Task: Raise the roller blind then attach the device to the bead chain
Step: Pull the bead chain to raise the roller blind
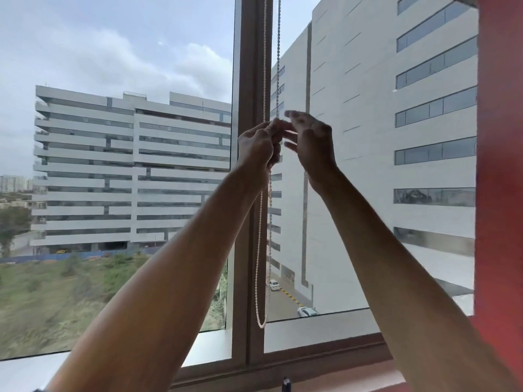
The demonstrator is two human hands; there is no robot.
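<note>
Both hands up at the window frame now. Left hand clamping its grip on the bead chain, fingers curled round both strands. Right hand hovering just beside, fingers loose and apart, gripping nothing. Chain hanging down to a loop near the sill's middle. Blind out of view, apparently raised. No device visible anywhere. Risking a slip of the beads, probably dropping the blind; strands twisting too.

Bead chain top cut off; left hand hides its grip
</note>
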